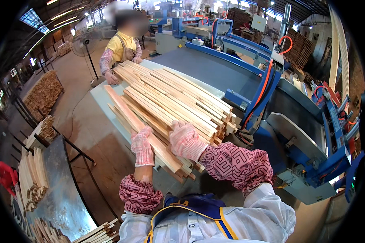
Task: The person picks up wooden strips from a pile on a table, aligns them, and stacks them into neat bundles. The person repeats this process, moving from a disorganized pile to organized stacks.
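With our gloved left hand (pixel 142 146) gripping one pale wooden slat (pixel 140 123) and our right hand (pixel 185 139) spread flat on the stacked slats (pixel 178 103) beyond, a slat could slide off if we tug unevenly.

blue machine (pixel 312 133), standing fan (pixel 82 43), co-worker (pixel 121 48)

Stack of long pale wooden slats (pixel 170 101), lying flat, near ends uneven under both hands' fingers (pixel 182 129), stretching away.

Co-worker's face blurred; slat stack (pixel 178 103) underside hidden.
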